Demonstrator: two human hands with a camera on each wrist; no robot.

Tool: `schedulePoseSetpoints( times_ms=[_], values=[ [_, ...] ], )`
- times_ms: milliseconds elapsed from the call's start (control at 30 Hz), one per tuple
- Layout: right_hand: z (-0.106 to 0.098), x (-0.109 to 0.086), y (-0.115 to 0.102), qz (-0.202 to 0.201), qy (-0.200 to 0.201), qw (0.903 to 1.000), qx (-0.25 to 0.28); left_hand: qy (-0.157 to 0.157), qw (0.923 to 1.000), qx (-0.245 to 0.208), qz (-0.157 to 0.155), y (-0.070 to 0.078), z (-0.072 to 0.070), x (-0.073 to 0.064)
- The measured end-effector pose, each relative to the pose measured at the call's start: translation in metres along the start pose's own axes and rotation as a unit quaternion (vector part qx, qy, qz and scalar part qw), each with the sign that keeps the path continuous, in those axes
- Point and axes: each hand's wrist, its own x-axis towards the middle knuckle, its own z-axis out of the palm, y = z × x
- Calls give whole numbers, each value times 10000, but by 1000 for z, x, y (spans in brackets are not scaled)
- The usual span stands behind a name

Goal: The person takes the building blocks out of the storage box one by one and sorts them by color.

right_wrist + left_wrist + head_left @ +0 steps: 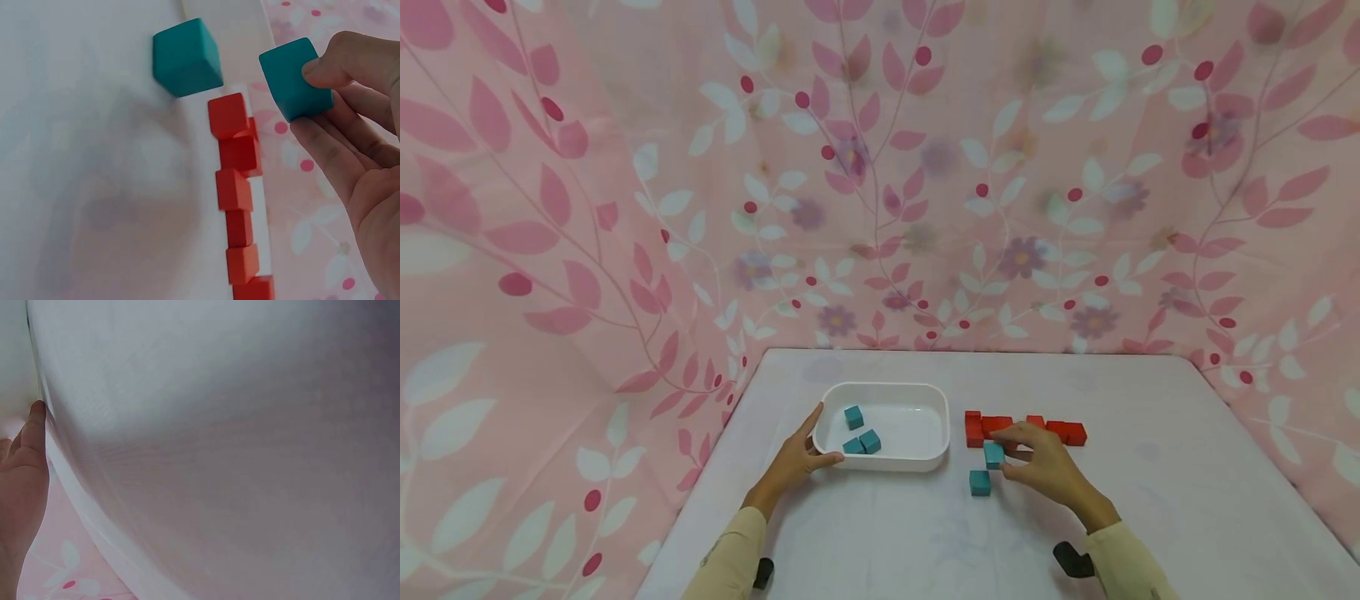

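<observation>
A teal cube (294, 78) is pinched between the thumb and fingers of my right hand (1045, 467), in front of the red blocks in the head view. Another teal cube (980, 482) sits on the table just nearer to me. My left hand (793, 467) is at the left end of a white tray (883, 463), thumb at its front rim and fingers along its side. Inside the tray lie three teal cubes, one toward the back (853, 417) and two side by side near the front. The left wrist view catches only part of that hand.
Several red blocks (1067, 432) stand in an uneven row to the right of the tray, partly behind my right hand. A white cloth covers the table (895, 542). Pink floral fabric (880, 208) hangs behind and along the sides.
</observation>
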Motion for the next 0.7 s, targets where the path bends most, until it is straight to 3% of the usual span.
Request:
schedulePoseSetpoints(
  times_ms=[300, 700],
  values=[
    [3, -13, 16, 365, -17, 9993, -5, -26, 10000, 44, 6, 3, 0, -2],
    [15, -13, 30, 628, -86, 9979, 96, -5, 9998, 191, 41, 2, 0, -1]
  ],
)
